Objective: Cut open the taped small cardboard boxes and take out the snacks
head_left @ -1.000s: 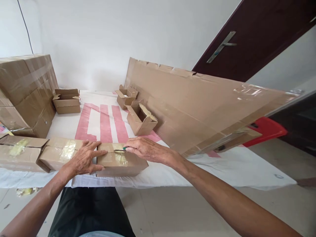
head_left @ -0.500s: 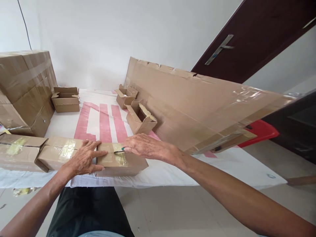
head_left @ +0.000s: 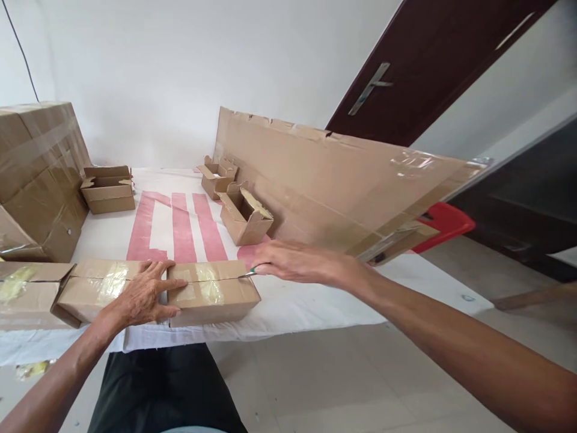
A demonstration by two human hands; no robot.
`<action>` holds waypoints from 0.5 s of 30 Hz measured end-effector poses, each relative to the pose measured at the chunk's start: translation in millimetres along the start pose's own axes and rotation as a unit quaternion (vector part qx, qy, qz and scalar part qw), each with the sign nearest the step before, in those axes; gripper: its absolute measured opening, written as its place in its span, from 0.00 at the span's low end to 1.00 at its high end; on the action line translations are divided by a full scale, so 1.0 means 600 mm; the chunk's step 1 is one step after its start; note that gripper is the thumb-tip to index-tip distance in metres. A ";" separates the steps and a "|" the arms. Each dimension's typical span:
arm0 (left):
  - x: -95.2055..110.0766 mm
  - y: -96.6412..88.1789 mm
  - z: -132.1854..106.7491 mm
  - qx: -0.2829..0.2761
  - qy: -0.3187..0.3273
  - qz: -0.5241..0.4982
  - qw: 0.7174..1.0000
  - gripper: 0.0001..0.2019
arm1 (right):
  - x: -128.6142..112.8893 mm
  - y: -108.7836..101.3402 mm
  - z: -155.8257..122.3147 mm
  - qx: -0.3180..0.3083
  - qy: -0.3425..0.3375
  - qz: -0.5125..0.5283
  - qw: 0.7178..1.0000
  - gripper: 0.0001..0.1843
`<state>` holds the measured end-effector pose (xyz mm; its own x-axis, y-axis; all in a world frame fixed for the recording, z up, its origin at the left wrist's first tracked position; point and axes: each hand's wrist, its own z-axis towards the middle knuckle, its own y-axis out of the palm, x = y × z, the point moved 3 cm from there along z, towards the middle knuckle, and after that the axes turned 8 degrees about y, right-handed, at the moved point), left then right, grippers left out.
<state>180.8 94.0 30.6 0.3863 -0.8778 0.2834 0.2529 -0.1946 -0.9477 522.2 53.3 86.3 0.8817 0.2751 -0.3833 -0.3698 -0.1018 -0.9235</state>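
My left hand point(head_left: 146, 293) lies with fingers spread across the left end of a small cardboard box point(head_left: 243, 296) and the neighbouring box point(head_left: 85, 287). A strip of yellowish clear tape point(head_left: 210, 290) crosses the nearer box's top, and a dark seam runs along its length. My right hand point(head_left: 286, 260) is closed around a green-handled cutting blade point(head_left: 247, 275). The blade's tip rests at the right end of that seam. A third taped box point(head_left: 33, 300) continues the row on the left.
A big cardboard sheet point(head_left: 315, 174) leans at the back right. Small open boxes point(head_left: 247, 219) point(head_left: 108, 195) stand behind, beside a large taped carton point(head_left: 38, 174). White cloth with red strips point(head_left: 183, 225) covers the table. A red chair point(head_left: 446, 225) stands beyond the sheet.
My right hand has drawn the blade rightwards along the box's seam to its right end. My left hand stays pressed on the boxes. The whole view has shifted slightly.
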 end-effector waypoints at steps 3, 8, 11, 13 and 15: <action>0.004 -0.007 0.004 -0.003 0.001 -0.018 1.000 0.33 | 0.073 0.010 -0.039 0.044 0.069 0.067 0.994 0.20; 0.027 -0.021 0.025 -0.028 -0.007 -0.031 0.999 0.25 | 0.163 0.174 -0.077 0.155 0.176 0.107 0.966 0.13; 0.044 -0.026 0.037 -0.038 -0.011 -0.024 0.999 0.19 | 0.177 0.248 -0.077 0.177 0.190 0.117 0.959 0.12; 0.053 -0.026 0.043 -0.050 -0.004 -0.018 0.999 0.19 | 0.172 0.254 -0.070 0.199 0.191 0.129 0.952 0.14; 0.059 -0.024 0.048 -0.052 0.002 -0.017 0.998 0.20 | 0.153 0.231 -0.058 0.220 0.183 0.149 0.947 0.17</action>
<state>216.3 78.5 58.4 0.3758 -0.8712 0.3159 0.1721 -0.2694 -0.9475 562.2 31.2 -77.1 0.7324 -0.0616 -0.6781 -0.6325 0.3072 -0.7110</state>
